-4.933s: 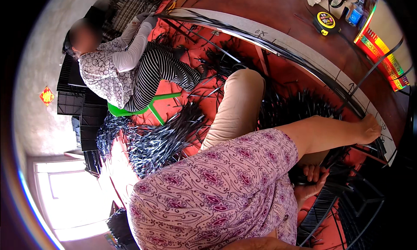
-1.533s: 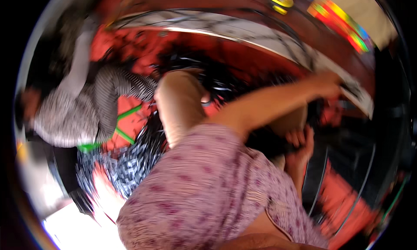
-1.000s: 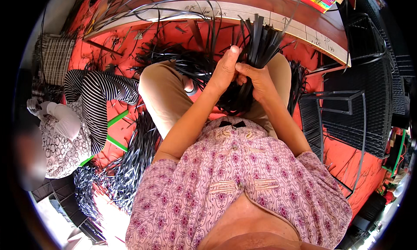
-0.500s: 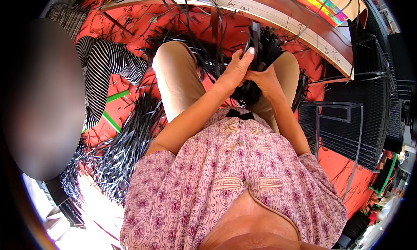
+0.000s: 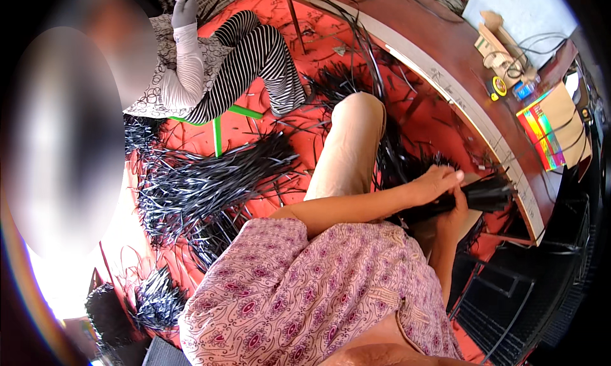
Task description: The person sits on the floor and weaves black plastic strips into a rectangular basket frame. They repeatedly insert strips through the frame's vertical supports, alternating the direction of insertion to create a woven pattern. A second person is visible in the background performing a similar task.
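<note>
A thick bundle of flat black plastic strips lies across my lap, its fanned end pointing right toward the table. My left hand is closed on the bundle near its middle, thumb pointing to the right. Just below it, my right hand grips the same bundle, with its thumb up close to the left thumb. The fingers of both hands are partly hidden by the strips and by each other. More loose black strips lie beyond my left knee.
A curved dark red table carries a colourful box, a yellow tape measure and cables. On the left, a gloved co-worker in striped trousers sits on a green-legged stool. Heaps of black strips cover the red floor. Black woven panels stand at right.
My view has turned left, so my hands and the bundle appear farther right. The bundle's fanned end now points right instead of away from me. More of the co-worker shows.
</note>
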A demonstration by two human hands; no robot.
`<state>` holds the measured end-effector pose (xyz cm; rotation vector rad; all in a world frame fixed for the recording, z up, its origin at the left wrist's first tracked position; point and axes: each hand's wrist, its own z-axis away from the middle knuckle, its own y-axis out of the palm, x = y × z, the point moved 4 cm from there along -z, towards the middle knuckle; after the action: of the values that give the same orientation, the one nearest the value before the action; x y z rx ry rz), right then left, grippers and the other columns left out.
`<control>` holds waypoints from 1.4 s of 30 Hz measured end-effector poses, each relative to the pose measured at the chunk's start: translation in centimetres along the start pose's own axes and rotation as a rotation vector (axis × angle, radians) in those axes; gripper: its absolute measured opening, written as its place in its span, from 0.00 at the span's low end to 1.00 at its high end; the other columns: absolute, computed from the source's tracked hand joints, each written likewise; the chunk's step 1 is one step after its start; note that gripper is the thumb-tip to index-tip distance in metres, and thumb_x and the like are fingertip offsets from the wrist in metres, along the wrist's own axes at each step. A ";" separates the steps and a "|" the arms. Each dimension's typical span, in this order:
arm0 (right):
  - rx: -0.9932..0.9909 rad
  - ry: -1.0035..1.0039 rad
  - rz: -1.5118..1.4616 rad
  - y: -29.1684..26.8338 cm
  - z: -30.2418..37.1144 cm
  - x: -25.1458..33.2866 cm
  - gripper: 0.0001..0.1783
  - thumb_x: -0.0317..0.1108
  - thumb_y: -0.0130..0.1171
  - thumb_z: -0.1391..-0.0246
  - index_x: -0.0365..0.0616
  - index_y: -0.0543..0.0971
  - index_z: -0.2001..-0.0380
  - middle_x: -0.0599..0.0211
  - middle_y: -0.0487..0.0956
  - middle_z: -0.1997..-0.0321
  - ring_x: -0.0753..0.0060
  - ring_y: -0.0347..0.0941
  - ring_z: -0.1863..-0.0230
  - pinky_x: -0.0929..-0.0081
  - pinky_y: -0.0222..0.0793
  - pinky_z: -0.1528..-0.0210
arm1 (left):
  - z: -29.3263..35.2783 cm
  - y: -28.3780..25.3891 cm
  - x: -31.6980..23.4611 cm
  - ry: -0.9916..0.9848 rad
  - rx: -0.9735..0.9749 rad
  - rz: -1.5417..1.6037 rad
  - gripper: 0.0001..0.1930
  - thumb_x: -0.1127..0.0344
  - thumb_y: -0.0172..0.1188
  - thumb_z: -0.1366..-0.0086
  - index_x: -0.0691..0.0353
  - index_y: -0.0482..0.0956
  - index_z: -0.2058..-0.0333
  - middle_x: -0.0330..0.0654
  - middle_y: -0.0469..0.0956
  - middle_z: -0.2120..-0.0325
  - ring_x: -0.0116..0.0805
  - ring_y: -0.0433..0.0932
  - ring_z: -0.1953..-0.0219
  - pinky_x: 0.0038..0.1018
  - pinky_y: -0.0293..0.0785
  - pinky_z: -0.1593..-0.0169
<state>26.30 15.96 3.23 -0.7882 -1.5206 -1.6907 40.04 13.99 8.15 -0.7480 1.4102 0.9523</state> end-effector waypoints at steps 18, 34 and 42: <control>0.279 0.031 -0.345 2.6 2.9 2.2 0.05 0.35 0.53 0.39 0.50 0.69 0.67 0.76 0.62 0.75 0.74 0.63 0.70 0.64 0.63 0.51 | 24.5 -23.1 -11.4 0.416 -1.709 -1.479 0.55 0.55 0.78 0.59 0.67 0.52 0.37 0.58 0.59 0.43 0.58 0.60 0.45 0.50 0.57 0.41; 0.203 0.028 -0.341 1.6 2.7 2.0 0.07 0.36 0.55 0.41 0.49 0.68 0.67 0.77 0.59 0.77 0.76 0.59 0.73 0.68 0.62 0.56 | 12.6 -27.9 -15.1 0.201 -0.637 -1.374 0.15 0.67 0.65 0.48 0.62 0.70 0.64 0.47 0.79 0.74 0.49 0.80 0.67 0.39 0.74 0.65; 0.111 0.002 -0.362 0.7 3.0 2.5 0.11 0.37 0.57 0.44 0.51 0.65 0.72 0.76 0.58 0.78 0.75 0.58 0.74 0.66 0.62 0.56 | 11.5 -26.7 -11.7 0.225 -0.577 -1.479 0.16 0.60 0.68 0.48 0.62 0.71 0.69 0.47 0.78 0.80 0.50 0.79 0.74 0.36 0.73 0.71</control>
<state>25.38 18.67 6.03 -0.4720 -1.8224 -1.8393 69.86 10.87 17.32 -1.9538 0.3874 0.0324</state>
